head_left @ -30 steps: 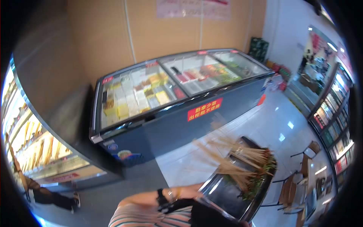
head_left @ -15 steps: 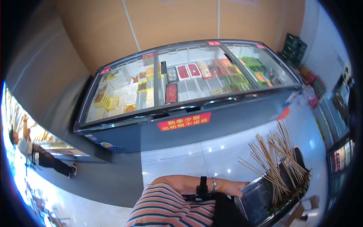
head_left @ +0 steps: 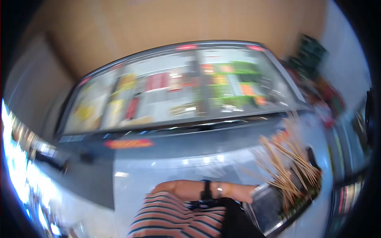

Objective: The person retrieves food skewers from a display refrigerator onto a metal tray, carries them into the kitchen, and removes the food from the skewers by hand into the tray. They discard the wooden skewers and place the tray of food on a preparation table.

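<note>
- Shifted since the previous frame: chest freezer (head_left: 190,139) and its red sign (head_left: 129,143) lie farther left in view; rectangular tray (head_left: 266,208) sits in almost the same part of the view, lower right.
- Tray position: directly beyond the fingertips of the left hand (head_left: 241,193), to the right of it, in front of the freezer.
- Left hand: clamped on the tray's near left edge. Right hand: out of view, state cannot be told.
- Load: wooden skewers (head_left: 282,174) bunched over the tray's far right part, bare ends fanning up and left toward the freezer; greenish food at the lower ends, blurred. Near left part of tray bare.
- Left wrist: black strap (head_left: 206,190), metal bracelet (head_left: 219,189).
- Wearer: striped shirt (head_left: 170,216).
- Freezer contents through glass: red packs (head_left: 157,82) mid-left, green packs (head_left: 244,67) to the right.
- Beyond freezer's right end: dark green crates (head_left: 307,53), smeared by motion.
</note>
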`<state>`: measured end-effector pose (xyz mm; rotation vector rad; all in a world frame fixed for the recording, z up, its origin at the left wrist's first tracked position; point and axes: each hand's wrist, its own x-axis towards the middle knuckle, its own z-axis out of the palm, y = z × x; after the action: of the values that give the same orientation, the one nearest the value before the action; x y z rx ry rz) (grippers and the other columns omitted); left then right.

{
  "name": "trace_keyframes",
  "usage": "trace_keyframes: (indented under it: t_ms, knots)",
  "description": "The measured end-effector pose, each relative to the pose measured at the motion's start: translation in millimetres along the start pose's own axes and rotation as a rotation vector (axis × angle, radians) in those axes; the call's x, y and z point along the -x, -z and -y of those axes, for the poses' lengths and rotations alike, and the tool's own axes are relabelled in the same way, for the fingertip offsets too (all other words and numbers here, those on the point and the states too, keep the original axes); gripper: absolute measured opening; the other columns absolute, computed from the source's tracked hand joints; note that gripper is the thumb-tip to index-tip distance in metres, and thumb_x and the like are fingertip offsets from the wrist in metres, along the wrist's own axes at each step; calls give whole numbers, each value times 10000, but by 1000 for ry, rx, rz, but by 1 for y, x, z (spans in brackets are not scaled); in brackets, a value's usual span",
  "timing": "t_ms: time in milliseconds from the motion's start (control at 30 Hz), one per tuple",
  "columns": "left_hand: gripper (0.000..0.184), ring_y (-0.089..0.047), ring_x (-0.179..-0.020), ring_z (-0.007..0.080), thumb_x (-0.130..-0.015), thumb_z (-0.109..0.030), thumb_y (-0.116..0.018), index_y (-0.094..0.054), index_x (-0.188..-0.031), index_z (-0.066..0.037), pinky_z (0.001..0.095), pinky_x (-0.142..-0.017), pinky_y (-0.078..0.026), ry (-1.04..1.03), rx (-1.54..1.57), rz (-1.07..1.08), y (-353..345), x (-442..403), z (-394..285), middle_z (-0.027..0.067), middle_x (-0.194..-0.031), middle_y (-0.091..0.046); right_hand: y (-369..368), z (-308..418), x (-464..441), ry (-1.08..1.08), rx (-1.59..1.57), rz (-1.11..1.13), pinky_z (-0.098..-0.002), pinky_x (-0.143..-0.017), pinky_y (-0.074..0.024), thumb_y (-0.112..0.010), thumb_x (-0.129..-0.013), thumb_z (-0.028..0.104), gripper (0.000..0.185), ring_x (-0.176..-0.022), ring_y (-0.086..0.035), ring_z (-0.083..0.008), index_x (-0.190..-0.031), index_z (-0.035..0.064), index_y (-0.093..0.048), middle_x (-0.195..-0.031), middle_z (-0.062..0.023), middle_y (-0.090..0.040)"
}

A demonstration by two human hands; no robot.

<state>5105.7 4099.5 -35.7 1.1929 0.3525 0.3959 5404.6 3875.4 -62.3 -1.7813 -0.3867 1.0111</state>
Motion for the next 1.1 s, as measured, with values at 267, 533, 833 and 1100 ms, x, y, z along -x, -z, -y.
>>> trace_keyframes:
  t_ms: [267,533,833,1100]
  knots:
    - [647,-388,-1173,150,-761,-74,-538,-297,-1355,16,278,-996,-312,295,-7,248,65,-351,-7,87,-1282,-439,42,98,-206,-215,-431,-293,-398,-746,-466,-576,-673,94,203,-790,-559,-247,-857,14,-549,-775,-88,-563]
    - [647,-476,-1083,144,-778,-116,-563,-301,-1362,-28,284,-900,-404,385,-99,271,121,-609,-14,56,-1225,-487,95,160,-430,-190,-420,-331,-320,-711,-483,-556,-693,28,225,-765,-580,-202,-915,4,-589,-855,-101,-599]
    - [464,-486,-1006,187,-861,-209,-511,-415,-1282,-40,343,-882,-411,388,-88,40,186,-856,-85,104,-988,-579,148,277,-777,-196,-399,-48,-293,-702,-501,-558,-724,-5,401,-765,-619,-170,-1123,-18,-512,-892,-99,-635]
    - [504,-514,-885,138,-806,-93,-536,-415,-1283,14,288,-728,-457,355,49,270,251,-1211,-74,63,-1020,-559,227,398,-990,-44,-553,-143,-311,-750,-495,-540,-691,-15,436,-834,-617,-188,-1127,-26,-511,-919,-94,-632]
